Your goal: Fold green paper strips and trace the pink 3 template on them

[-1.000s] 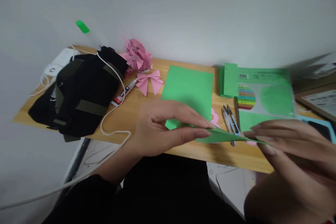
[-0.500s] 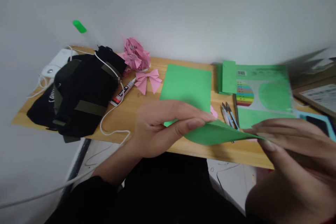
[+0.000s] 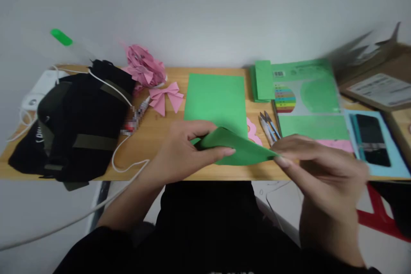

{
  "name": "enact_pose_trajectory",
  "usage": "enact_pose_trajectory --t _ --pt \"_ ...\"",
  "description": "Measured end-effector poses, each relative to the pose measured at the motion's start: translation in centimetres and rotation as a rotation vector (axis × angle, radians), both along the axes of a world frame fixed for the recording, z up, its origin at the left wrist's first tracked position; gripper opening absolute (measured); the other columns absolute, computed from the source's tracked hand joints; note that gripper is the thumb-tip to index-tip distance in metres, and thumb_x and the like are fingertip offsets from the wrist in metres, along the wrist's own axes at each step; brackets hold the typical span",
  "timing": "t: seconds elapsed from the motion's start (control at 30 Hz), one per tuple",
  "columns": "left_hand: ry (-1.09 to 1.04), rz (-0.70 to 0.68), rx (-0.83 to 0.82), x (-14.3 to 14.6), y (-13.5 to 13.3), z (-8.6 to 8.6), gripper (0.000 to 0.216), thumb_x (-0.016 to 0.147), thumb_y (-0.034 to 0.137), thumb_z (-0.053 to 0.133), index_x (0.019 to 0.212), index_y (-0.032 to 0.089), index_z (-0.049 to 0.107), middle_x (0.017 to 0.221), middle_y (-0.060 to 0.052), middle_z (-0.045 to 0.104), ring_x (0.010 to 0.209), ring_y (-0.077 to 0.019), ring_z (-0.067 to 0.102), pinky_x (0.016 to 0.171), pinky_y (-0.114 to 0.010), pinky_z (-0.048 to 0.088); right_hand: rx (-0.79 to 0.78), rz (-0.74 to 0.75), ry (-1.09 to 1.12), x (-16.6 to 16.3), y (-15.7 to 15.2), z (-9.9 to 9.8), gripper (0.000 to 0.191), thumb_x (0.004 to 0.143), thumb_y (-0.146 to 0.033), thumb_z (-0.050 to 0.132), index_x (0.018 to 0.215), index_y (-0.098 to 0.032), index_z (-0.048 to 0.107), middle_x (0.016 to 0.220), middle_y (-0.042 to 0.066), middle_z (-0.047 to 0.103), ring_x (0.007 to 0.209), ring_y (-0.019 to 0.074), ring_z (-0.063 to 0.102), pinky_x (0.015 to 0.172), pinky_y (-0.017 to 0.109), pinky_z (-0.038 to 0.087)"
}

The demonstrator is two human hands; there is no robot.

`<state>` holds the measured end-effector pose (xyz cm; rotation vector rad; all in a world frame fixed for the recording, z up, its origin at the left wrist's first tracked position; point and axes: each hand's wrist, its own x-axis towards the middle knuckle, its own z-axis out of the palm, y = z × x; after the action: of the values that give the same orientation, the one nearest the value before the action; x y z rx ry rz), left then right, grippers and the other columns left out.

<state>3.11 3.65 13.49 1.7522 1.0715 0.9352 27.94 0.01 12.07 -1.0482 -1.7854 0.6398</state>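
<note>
A piece of green paper (image 3: 239, 150), bent over on itself, is held in the air between both hands above the table's front edge. My left hand (image 3: 189, 152) is closed on its left part, thumb in front and fingers partly hidden behind. At the right, my right hand (image 3: 316, 167) pinches the paper's pointed corner between thumb and fingers. Under and behind lies a flat green sheet (image 3: 215, 96) on the wooden table. A pink scalloped paper piece (image 3: 253, 130) and thread snips (image 3: 269, 126) lie just beyond the held paper.
On the left sit a black bag (image 3: 77, 124), a white cable (image 3: 128, 169), a glue tube (image 3: 136, 115), a pink paper bow (image 3: 167, 96) and a pink paper bundle (image 3: 146, 66). To the right are folded green paper (image 3: 263, 81), a paper pack (image 3: 308, 94), a phone (image 3: 374, 139) and a cardboard box (image 3: 382, 77).
The view has shifted, showing more of the right side. Both hands are closer together, and the green paper has gone from nearly edge-on to showing a bulging fold near my left hand.
</note>
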Motion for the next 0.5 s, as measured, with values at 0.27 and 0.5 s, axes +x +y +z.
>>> enact_pose_trajectory --t 0.27,0.5 --pt "0.638 -0.58 -0.12 1.1 4.5 -2.9 0.049 0.067 0.026 0.081 0.053 0.018 0.035 0.051 0.01 0.03 0.052 -0.0068 0.03 0.052 -0.024 0.019 -0.828 0.029 0.224 -3.7 -5.8 -7.6 0.023 0.08 -0.038 0.075 0.067 -0.019 0.072 0.062 0.002 0.073 0.054 0.0117 0.066 0.053 0.022 0.051" --pt "1.007 -0.493 0.101 4.1 1.9 -6.2 0.027 0.083 0.021 0.068 0.108 0.01 0.069 0.114 -0.014 0.07 0.106 -0.0297 0.064 0.087 -0.039 0.048 -1.025 -0.205 0.531 -5.9 -8.9 -12.6 0.043 0.066 -0.062 0.078 0.062 -0.02 0.07 0.064 0.005 0.074 0.05 0.0126 0.064 0.052 0.026 0.053"
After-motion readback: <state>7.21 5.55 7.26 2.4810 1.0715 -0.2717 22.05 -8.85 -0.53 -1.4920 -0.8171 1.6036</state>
